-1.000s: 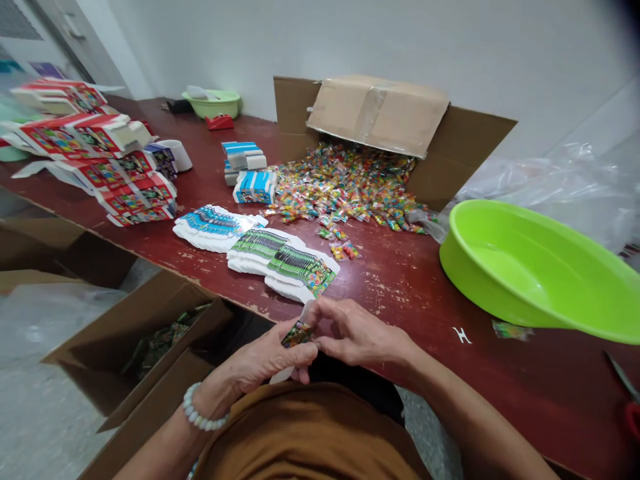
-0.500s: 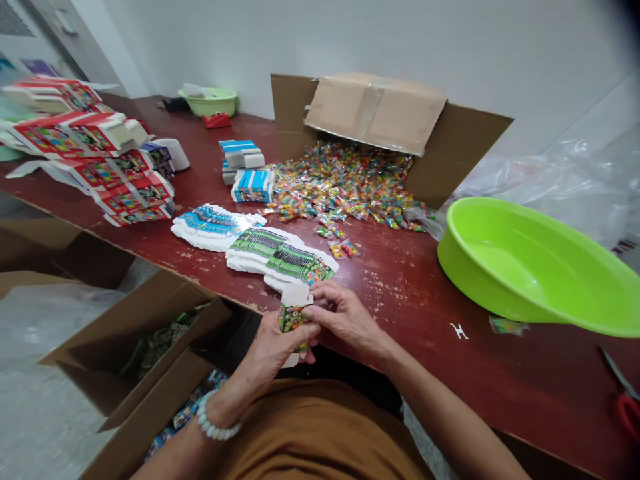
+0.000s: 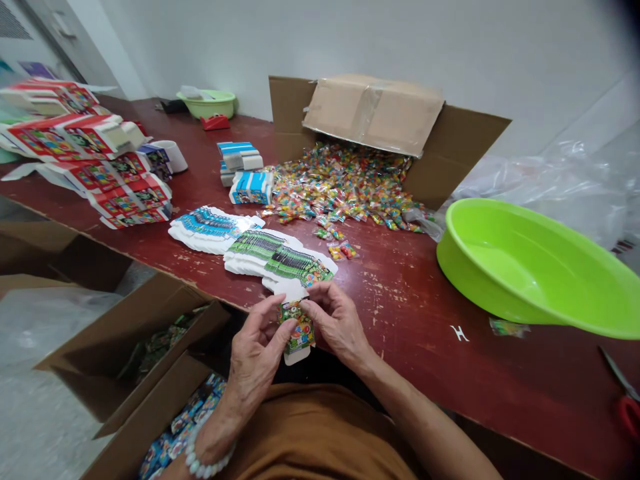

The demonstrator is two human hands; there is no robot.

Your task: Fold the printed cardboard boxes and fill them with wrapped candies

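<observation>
Between my two hands is a small green printed carton (image 3: 300, 333), its white end flaps sticking out at top and bottom. My left hand (image 3: 260, 340) grips its left side, thumb across the printed face. My right hand (image 3: 340, 320) pinches the upper right edge near the top flap. Just beyond the carton lies a fanned row of flat green cartons (image 3: 275, 257), with a fan of flat blue cartons (image 3: 213, 227) to its left. Small wrapped candies (image 3: 345, 187) spill toward me from a tipped cardboard box (image 3: 373, 113).
A bright green basin (image 3: 530, 267) stands at the right, with scissors (image 3: 620, 373) near the right edge. Stacked red carton bundles (image 3: 125, 180) fill the left of the table; blue bundles (image 3: 251, 188) sit mid-table. Open boxes (image 3: 120, 353) of filled cartons stand below the table's edge.
The carton has turned so its printed front faces up more fully. My left hand has shifted left, its fingers moving up along the carton's side. My right hand stays near the top.
</observation>
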